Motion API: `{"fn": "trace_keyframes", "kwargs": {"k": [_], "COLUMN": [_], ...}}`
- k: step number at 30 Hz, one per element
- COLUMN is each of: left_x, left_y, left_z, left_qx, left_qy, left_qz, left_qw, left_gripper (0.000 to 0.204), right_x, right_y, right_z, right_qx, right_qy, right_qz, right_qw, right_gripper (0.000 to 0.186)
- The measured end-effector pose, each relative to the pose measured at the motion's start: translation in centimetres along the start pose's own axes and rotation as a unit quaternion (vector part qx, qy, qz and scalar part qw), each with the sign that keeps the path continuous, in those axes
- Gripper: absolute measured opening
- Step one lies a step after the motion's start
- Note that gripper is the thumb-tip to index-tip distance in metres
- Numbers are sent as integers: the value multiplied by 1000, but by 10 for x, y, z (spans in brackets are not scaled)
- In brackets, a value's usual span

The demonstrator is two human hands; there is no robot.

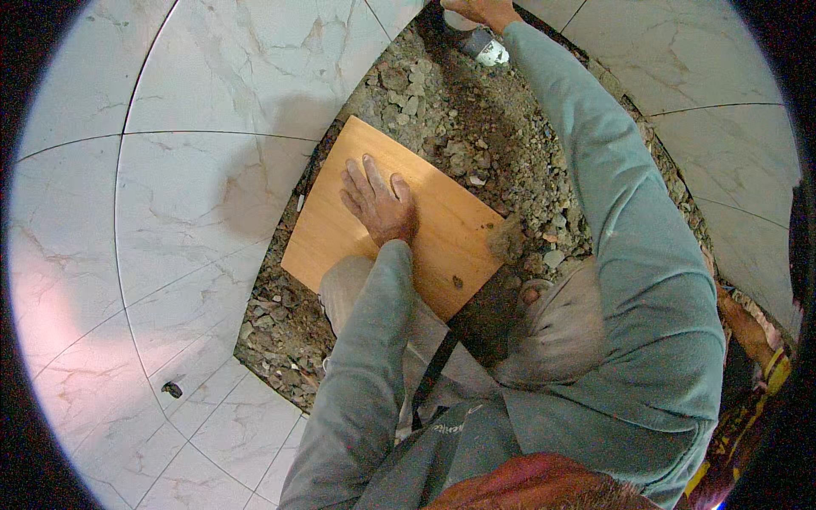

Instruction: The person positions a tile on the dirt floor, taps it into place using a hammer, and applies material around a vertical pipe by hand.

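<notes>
My left hand [378, 202] lies palm down on a flat, light-brown, wood-coloured board [442, 212], its fingers stretched out and slightly apart. Under the board is a strip of loose rubble and soil [408, 85]. A dark spot and a dusty patch mark the board's near right part. At the far end of the strip, my right hand [483, 10] is closed and partly cut off by the upper edge. Just below it is a dark grey, rounded thing with a white end [486, 47]. What exactly the fingers grip does not show clearly.
Pale marbled floor tiles [204, 76] border the rubble on the left, and more tiles [722, 153] lie on the right. A small dark lump [172, 389] rests on the left tiles. At the right edge, another person's arm [744, 327] shows beside yellow-and-dark cloth [748, 416].
</notes>
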State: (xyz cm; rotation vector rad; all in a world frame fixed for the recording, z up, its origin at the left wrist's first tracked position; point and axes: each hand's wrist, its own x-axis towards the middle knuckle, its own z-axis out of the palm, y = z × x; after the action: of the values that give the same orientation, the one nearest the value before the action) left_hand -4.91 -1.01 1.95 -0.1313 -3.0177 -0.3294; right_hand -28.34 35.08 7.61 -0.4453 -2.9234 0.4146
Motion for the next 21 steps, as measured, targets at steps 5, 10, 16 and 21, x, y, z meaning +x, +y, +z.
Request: {"fn": "trace_keyframes", "kwargs": {"k": [5,10,16,21], "left_x": [0,0,0,1], "left_y": [0,1,1,2], "left_z": [1,-1,-1,0], "left_qx": [5,0,2,7], "left_qy": [13,12,12,12], "left_qz": [9,6,8,3], "left_qw": [1000,1000,1000,1000], "left_gripper": [65,64,65,65], "right_x": [1,3,4,5], "right_y": [3,7,8,8], "right_z": [4,11,13,11], "right_qx": [13,-9,-19,-32], "right_qy": [38,35,53,17], "right_qz": [-48,-59,-66,-76], "right_qw": [998,998,996,996], "right_gripper": [67,69,70,69]}}
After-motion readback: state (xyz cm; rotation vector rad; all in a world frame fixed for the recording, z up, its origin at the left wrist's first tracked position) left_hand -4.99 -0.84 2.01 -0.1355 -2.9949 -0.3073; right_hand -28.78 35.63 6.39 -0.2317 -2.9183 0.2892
